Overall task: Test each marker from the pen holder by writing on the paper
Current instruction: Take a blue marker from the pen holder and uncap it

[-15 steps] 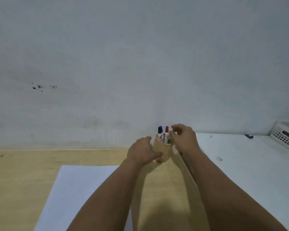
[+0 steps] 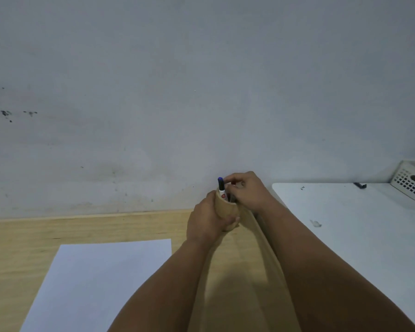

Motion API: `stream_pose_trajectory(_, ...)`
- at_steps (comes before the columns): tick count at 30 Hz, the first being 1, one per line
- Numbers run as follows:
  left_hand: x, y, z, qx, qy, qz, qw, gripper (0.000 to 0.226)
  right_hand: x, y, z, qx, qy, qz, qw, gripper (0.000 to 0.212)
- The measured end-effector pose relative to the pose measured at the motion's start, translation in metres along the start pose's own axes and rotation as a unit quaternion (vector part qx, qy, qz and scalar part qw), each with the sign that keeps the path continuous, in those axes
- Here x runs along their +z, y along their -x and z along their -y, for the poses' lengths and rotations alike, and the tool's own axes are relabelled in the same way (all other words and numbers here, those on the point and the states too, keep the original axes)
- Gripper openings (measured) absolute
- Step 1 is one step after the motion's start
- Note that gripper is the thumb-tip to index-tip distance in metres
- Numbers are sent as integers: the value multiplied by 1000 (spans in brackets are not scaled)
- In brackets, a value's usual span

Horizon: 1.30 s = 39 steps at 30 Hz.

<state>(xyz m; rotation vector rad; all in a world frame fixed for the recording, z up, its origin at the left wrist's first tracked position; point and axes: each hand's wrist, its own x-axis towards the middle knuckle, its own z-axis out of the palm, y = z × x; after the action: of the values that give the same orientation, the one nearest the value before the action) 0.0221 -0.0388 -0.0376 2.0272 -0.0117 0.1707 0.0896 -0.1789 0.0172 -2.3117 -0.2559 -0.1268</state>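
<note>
A tan cylindrical pen holder (image 2: 227, 208) stands on the wooden table (image 2: 58, 231) close to the wall. My left hand (image 2: 206, 221) is wrapped around its left side and front. A blue-capped marker (image 2: 221, 186) sticks up from the holder's left part. My right hand (image 2: 246, 191) sits over the holder's mouth from the right, fingertips pinched together just right of the blue cap. Those fingers hide the red-capped marker. A white sheet of paper (image 2: 101, 279) lies flat on the table at the lower left, below my left forearm.
A white table (image 2: 357, 236) adjoins the wooden one on the right. On its far right corner stands a white perforated basket (image 2: 411, 183), with a small dark object (image 2: 360, 185) beside it. A grey wall rises right behind the holder.
My right hand has shifted left over the holder and closed its fingertips on the red marker's cap, which now is hidden. My left hand stays on the holder.
</note>
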Motion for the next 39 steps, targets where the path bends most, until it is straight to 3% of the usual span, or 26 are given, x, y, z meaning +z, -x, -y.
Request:
stream_pose_trajectory(6, -5, 0, -3, -4, -11, 15, 1000, 71, 2, 7, 5, 9, -25, 7, 1000, 23)
stream_pose_trajectory(13, -12, 0, -3, -10, -27, 38, 999, 66, -1, 18, 19, 67, -79, 78, 992, 29)
stream_pose_trajectory(17, -12, -1, -3, -10, -28, 40, 999, 66, -4, 21, 27, 79, -100, 121, 984, 44)
stream_pose_trajectory(20, -11, -3, -1, -3, -30, 41, 999, 68, -6, 25, 30, 78, -113, 134, 981, 28)
stream_pose_trajectory(26, -11, -4, -2, -5, -26, 39, 999, 72, -8, 29, 22, 28, -129, 44, 990, 6)
stream_pose_trajectory(34, -10, -3, 1, 1, -25, 27, 999, 76, -11, 35, 38, 27, -114, -105, 988, 13)
stream_pose_trajectory(39, -13, 0, 1, 8, -34, 30, 999, 71, -24, 28, 57, 1, -141, -146, 979, 8)
